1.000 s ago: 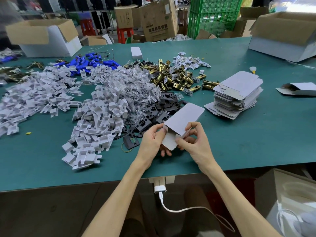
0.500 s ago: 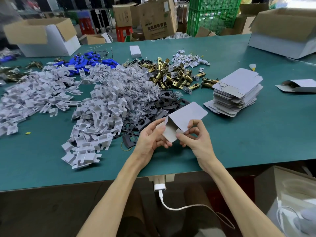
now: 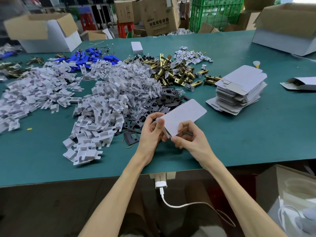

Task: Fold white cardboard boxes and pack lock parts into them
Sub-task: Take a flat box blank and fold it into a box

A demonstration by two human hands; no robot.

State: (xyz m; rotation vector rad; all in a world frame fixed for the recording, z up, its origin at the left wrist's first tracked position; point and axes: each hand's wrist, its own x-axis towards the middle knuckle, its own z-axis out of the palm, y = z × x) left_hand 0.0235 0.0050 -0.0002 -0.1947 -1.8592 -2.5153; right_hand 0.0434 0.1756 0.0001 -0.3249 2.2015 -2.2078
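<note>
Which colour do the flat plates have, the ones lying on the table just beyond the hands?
The plates are black. The head view, the only one, shows them.

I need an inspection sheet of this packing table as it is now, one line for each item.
Surface: green table top, parts heaped across left and middle.
Job's things: white cardboard box held over the near edge; stack of flat white box blanks at right; heaps of white plastic pieces, brass latch bolts, black metal plates.
Clutter: small yellow scrap at left; half-open white box far right.
Hands: left hand grips the box's near end; right hand pinches its lower edge.
Cables: white charger and white cable hang below the table edge.
Surroundings: brown cartons, green plastic crate, red stool behind.
</note>
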